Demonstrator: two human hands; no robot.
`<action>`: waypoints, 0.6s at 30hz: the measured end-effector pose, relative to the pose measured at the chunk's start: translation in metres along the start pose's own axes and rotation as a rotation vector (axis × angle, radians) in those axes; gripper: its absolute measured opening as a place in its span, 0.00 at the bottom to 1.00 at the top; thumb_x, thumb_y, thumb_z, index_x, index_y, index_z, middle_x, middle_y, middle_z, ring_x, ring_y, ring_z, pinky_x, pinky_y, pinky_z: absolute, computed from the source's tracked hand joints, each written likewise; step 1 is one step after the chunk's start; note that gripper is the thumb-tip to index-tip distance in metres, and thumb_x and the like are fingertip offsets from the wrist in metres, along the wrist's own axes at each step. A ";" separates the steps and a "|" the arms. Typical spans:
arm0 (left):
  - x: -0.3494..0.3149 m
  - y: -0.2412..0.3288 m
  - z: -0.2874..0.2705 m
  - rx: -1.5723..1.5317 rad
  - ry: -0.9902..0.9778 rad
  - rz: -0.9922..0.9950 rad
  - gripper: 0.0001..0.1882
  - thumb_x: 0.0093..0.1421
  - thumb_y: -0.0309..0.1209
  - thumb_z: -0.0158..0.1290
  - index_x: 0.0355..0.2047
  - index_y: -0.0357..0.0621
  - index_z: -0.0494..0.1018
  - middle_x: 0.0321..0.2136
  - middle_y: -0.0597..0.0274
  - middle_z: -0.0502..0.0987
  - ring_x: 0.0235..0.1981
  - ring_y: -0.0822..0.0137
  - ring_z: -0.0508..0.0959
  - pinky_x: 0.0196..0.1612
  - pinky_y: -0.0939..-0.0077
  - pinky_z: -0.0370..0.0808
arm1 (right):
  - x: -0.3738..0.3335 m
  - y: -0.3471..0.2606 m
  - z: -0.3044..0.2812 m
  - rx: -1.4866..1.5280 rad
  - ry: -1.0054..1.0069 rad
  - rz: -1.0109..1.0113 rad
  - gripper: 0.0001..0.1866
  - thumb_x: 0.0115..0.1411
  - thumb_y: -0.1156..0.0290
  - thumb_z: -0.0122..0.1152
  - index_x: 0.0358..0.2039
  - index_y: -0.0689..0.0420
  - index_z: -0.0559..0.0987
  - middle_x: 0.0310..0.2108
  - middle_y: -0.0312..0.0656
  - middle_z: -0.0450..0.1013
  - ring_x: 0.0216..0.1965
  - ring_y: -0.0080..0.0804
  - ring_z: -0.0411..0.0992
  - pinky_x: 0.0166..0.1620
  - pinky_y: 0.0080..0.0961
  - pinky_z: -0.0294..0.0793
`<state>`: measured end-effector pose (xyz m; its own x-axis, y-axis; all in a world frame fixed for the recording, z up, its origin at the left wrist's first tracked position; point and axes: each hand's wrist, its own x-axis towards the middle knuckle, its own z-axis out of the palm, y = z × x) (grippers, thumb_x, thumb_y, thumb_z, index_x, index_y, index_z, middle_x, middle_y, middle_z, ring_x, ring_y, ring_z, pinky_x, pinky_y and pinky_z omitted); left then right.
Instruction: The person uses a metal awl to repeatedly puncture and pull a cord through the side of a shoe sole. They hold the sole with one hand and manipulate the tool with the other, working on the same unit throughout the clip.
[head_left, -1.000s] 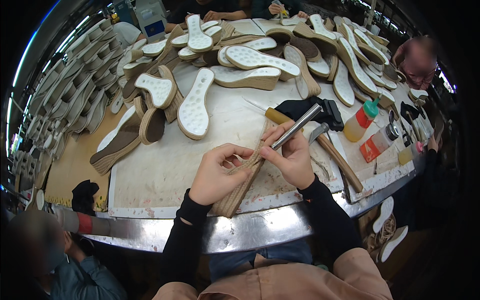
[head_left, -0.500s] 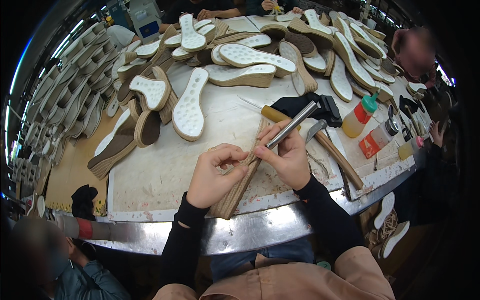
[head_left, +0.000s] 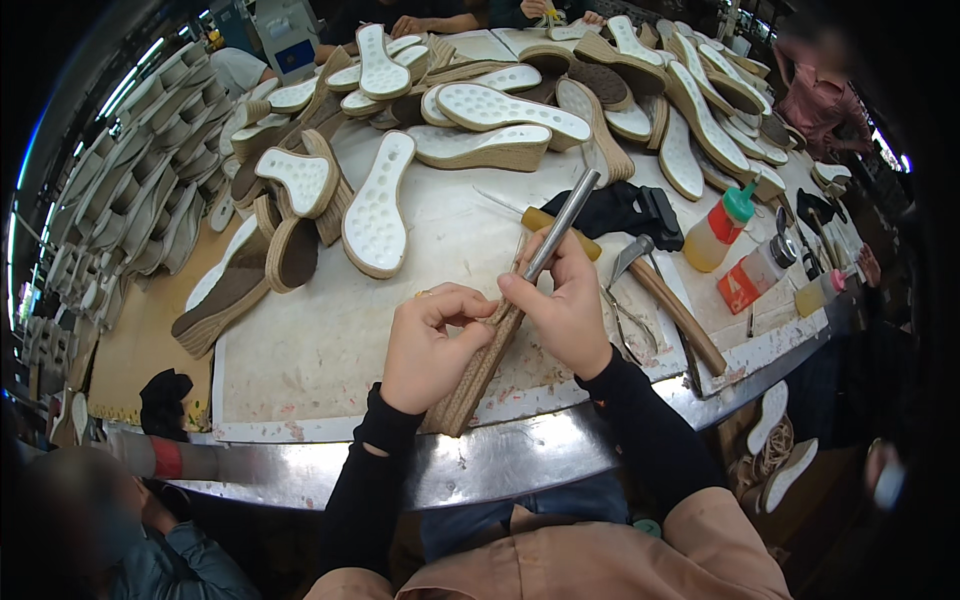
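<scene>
My left hand (head_left: 432, 345) grips the sole (head_left: 478, 372), a rope-wrapped wedge held on edge near the front rim of the table (head_left: 300, 350); thumb and fingers are clenched over its upper side. My right hand (head_left: 567, 300) is closed around a metal rod (head_left: 560, 228), pinched low between thumb and fingers, its lower end against the sole's rope edge, its upper end slanting up and away from me. Just right of this hand lie pliers (head_left: 628, 318) and a hammer (head_left: 668, 300). Two glue bottles (head_left: 745, 250) stand farther right. Piled soles (head_left: 480, 110) cover the far side of the table.
</scene>
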<state>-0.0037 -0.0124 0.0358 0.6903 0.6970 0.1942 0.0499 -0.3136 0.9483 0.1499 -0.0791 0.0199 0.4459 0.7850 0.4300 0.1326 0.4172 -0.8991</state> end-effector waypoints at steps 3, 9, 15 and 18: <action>-0.002 0.001 -0.002 -0.006 -0.010 -0.027 0.10 0.48 0.23 0.56 0.33 0.35 0.78 0.31 0.61 0.77 0.30 0.74 0.75 0.32 0.81 0.69 | 0.006 -0.002 -0.011 0.155 -0.051 0.124 0.19 0.50 0.79 0.66 0.39 0.58 0.67 0.32 0.34 0.67 0.35 0.20 0.67 0.42 0.19 0.67; -0.002 0.001 -0.004 -0.002 -0.081 -0.063 0.11 0.53 0.23 0.56 0.38 0.34 0.76 0.34 0.65 0.77 0.32 0.78 0.74 0.36 0.85 0.67 | 0.007 -0.001 -0.021 0.154 -0.160 0.065 0.20 0.50 0.78 0.67 0.39 0.58 0.66 0.32 0.35 0.68 0.36 0.21 0.68 0.44 0.20 0.68; -0.003 0.004 -0.004 0.009 -0.082 -0.077 0.11 0.54 0.23 0.56 0.38 0.34 0.76 0.34 0.64 0.78 0.32 0.79 0.74 0.36 0.86 0.67 | 0.006 0.004 -0.021 0.119 -0.176 0.000 0.20 0.49 0.79 0.67 0.40 0.59 0.66 0.34 0.36 0.68 0.37 0.21 0.68 0.45 0.21 0.67; -0.003 0.004 -0.004 -0.015 -0.085 -0.072 0.11 0.53 0.23 0.56 0.38 0.33 0.76 0.35 0.63 0.78 0.32 0.80 0.74 0.35 0.86 0.67 | 0.005 0.005 -0.019 0.172 -0.150 0.004 0.21 0.49 0.79 0.67 0.40 0.59 0.66 0.34 0.37 0.68 0.37 0.21 0.68 0.45 0.21 0.67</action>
<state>-0.0081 -0.0137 0.0403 0.7444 0.6597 0.1039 0.0910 -0.2542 0.9629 0.1696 -0.0824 0.0161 0.3075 0.8409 0.4453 -0.0278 0.4757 -0.8792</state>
